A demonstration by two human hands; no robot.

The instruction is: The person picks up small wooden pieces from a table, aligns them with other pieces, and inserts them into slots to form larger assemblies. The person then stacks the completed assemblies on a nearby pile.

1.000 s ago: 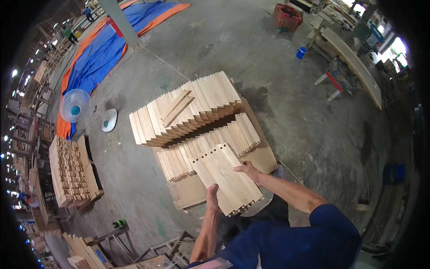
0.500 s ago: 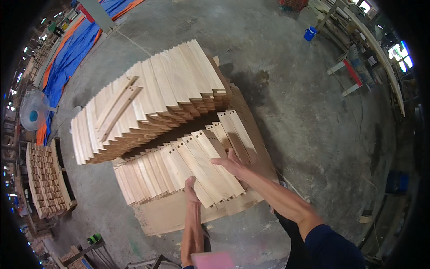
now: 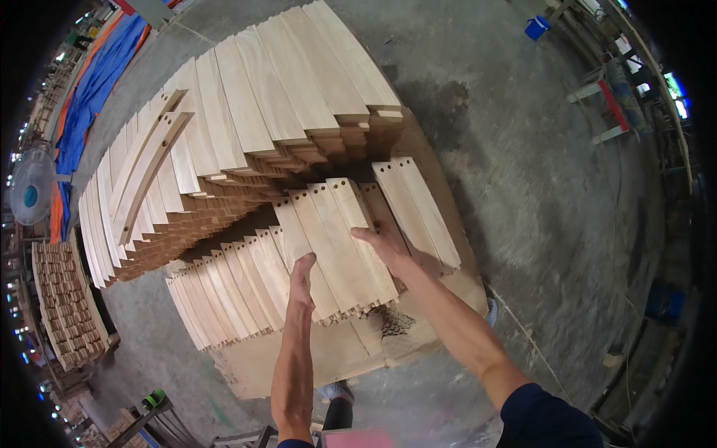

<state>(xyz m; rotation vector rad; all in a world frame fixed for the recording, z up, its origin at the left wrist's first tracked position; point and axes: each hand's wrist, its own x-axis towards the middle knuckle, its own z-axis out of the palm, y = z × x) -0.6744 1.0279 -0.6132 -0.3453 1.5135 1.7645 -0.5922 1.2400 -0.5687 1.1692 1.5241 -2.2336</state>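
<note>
Between my two hands is a batch of pale wooden slats (image 3: 332,250), side by side, with dark holes at their far ends. My left hand (image 3: 301,284) presses against the batch's left side, thumb on top. On its right side my right hand (image 3: 382,250) grips with the thumb over the face; the other fingers of both hands are mostly hidden. The batch appears raised above the neighbouring slats. To its left lies a row of similar slats (image 3: 228,287), to its right a pair of slats (image 3: 418,213), all over a brown cardboard sheet (image 3: 299,358).
A tall stack of wider wooden boards (image 3: 291,82) stands just beyond, with two curved slats (image 3: 153,168) on top. At left are a fan (image 3: 31,187) and a pallet of wood pieces (image 3: 67,306). A blue bucket (image 3: 536,28) stands far right on the concrete floor (image 3: 538,201).
My hands have closed in on a batch of slats and seem to have lifted it from the row. The view has shifted closer to the stack.
</note>
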